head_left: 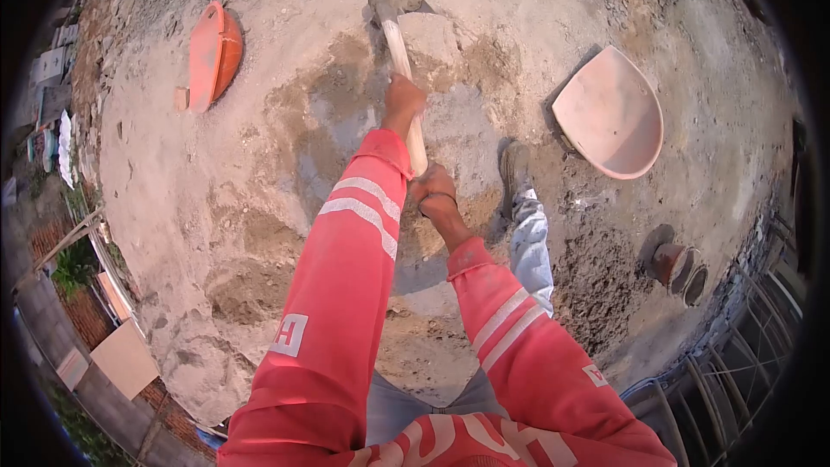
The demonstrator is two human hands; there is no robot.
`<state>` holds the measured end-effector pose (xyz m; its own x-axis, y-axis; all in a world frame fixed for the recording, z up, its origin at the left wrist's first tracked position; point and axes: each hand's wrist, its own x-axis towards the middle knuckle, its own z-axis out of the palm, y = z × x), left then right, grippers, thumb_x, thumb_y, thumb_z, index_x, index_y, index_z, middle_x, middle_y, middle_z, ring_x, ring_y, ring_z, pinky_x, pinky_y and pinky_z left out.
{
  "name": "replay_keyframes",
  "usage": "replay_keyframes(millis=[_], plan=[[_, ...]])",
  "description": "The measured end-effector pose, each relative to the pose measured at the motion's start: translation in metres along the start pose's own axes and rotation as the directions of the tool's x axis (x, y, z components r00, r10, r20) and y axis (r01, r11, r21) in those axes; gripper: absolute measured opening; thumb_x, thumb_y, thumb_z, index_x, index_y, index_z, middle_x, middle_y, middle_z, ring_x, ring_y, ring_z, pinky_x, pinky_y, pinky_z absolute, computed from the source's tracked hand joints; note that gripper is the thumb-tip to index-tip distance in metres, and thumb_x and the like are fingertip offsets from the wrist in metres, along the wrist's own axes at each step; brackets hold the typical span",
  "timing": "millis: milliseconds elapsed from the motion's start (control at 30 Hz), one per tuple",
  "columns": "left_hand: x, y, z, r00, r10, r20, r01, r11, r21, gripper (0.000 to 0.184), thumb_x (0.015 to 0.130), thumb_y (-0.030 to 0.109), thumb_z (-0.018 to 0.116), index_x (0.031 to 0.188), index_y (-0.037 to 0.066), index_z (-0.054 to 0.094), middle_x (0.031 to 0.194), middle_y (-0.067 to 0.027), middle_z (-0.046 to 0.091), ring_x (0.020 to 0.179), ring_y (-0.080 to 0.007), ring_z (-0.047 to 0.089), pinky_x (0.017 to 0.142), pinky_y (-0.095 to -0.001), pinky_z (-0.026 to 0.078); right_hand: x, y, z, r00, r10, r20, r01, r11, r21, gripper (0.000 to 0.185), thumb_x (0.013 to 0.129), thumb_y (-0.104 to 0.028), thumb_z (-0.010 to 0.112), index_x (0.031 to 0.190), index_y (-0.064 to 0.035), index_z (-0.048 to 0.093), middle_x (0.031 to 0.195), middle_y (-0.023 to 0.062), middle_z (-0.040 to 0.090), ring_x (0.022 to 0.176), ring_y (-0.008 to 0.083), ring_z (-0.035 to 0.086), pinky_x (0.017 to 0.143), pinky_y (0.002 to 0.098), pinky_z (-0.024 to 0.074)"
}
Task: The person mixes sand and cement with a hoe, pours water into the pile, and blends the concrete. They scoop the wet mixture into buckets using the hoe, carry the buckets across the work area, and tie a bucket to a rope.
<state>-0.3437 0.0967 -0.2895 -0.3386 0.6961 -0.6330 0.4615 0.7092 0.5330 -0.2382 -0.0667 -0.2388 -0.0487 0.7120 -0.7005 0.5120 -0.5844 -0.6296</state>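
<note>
Both our hands on the hoe, centre of the frame.
We see the hoe (397, 47) slanting from the top centre down to the middle, its muddy head (382, 6) uppermost, against the ground. The fingers of our left hand (405, 102) are wrapped around the handle partway along, so bare wood shows above and below them. Our right hand (436, 185) is curled closed at the handle's lower end, a dark band (438, 197) about its wrist. Damp patches mark the ground (177, 207) around the tool. We see an orange pan (226, 52) at upper left, a pale pan (605, 112) at upper right, and a shoe (516, 163) right of our right hand.
</note>
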Motion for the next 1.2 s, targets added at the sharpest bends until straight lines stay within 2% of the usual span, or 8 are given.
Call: replay_keyframes(millis=[100,233,467,533,767,967,1067,1200], plan=[[-0.006,-0.039,0.010,0.991,-0.072,0.109,0.065,0.996,0.067,0.056,0.077,0.010,0.065,0.122,-0.011,0.038,0.108,-0.0322,0.061,0.094,-0.0427,0.066,0.081,-0.0433,0.056,-0.066,-0.017,0.022,0.973,0.223,-0.054,-0.227,0.971,-0.081,0.043,0.073,-0.025,0.072,0.108,-0.0017,0.062,0.091,0.0234,0.068,0.090,0.0380,0.067,0.078,0.0425,0.0533],[-0.072,-0.090,0.015,0.907,-0.148,0.394,0.304,0.878,-0.370,0.036,0.079,0.014,0.068,0.105,-0.007,0.054,0.081,-0.0205,0.065,0.066,-0.0297,0.068,0.052,-0.0388,0.053,-0.149,0.039,0.044,0.948,0.315,0.034,-0.317,0.941,0.118,0.035,0.075,-0.023,0.072,0.100,0.0012,0.064,0.082,0.0189,0.068,0.074,0.0295,0.066,0.065,0.0389,0.0519],[-0.330,-0.195,-0.021,0.920,-0.330,0.213,0.379,0.887,-0.263,0.040,0.079,0.018,0.067,0.110,-0.003,0.056,0.083,-0.0210,0.067,0.071,-0.0299,0.070,0.062,-0.0396,0.054,-0.383,0.144,0.128,0.848,0.524,0.078,-0.520,0.852,-0.062,0.036,0.073,-0.019,0.067,0.107,-0.0093,0.066,0.094,0.0193,0.069,0.092,0.0358,0.067,0.079,0.0447,0.0535],[-0.372,-0.272,0.011,0.998,-0.063,-0.005,0.060,0.973,-0.222,0.035,0.080,0.014,0.065,0.109,-0.003,0.056,0.077,-0.0160,0.065,0.064,-0.0270,0.067,0.057,-0.0381,0.052,-0.413,0.137,0.126,0.796,0.595,0.110,-0.581,0.803,-0.135,0.033,0.075,-0.020,0.065,0.107,-0.0119,0.067,0.095,0.0172,0.070,0.093,0.0354,0.067,0.080,0.0450,0.0531],[-0.304,-0.088,-0.053,0.974,-0.079,0.215,0.192,0.794,-0.576,0.023,0.084,0.005,0.061,0.104,0.000,0.052,0.066,-0.0032,0.053,0.046,-0.0124,0.051,0.040,-0.0297,0.041,-0.318,0.085,0.095,0.920,0.356,-0.163,-0.368,0.929,-0.048,0.028,0.076,-0.030,0.071,0.097,-0.0147,0.061,0.085,0.0186,0.068,0.085,0.0418,0.064,0.071,0.0497,0.0517],[-0.120,0.178,-0.001,0.900,0.424,0.097,-0.270,0.719,-0.640,0.025,0.090,0.009,0.061,0.109,0.002,0.046,0.070,-0.0024,0.049,0.047,-0.0090,0.045,0.040,-0.0259,0.040,-0.078,-0.015,-0.095,0.866,-0.194,-0.461,0.217,0.976,-0.003,0.031,0.074,-0.012,0.069,0.097,-0.0045,0.051,0.074,0.0246,0.062,0.076,0.0454,0.062,0.065,0.0504,0.0484],[-0.037,0.245,0.081,0.840,0.534,-0.100,-0.543,0.831,-0.124,0.049,0.084,0.011,0.062,0.123,-0.005,0.036,0.095,-0.0258,0.063,0.072,-0.0330,0.069,0.064,-0.0386,0.058,0.034,-0.032,-0.182,0.856,-0.213,-0.470,0.173,0.977,-0.128,0.033,0.076,-0.010,0.068,0.102,-0.0027,0.049,0.082,0.0286,0.064,0.081,0.0478,0.062,0.069,0.0528,0.0484],[-0.020,0.255,0.154,0.935,0.325,0.140,-0.339,0.937,0.086,0.060,0.080,0.010,0.063,0.127,-0.008,0.032,0.107,-0.0335,0.060,0.098,-0.0421,0.065,0.085,-0.0426,0.054,0.098,-0.003,-0.217,0.917,0.012,-0.400,0.039,0.992,0.120,0.037,0.074,-0.018,0.072,0.102,-0.0015,0.055,0.092,0.0287,0.065,0.090,0.0467,0.062,0.076,0.0506,0.0505]])
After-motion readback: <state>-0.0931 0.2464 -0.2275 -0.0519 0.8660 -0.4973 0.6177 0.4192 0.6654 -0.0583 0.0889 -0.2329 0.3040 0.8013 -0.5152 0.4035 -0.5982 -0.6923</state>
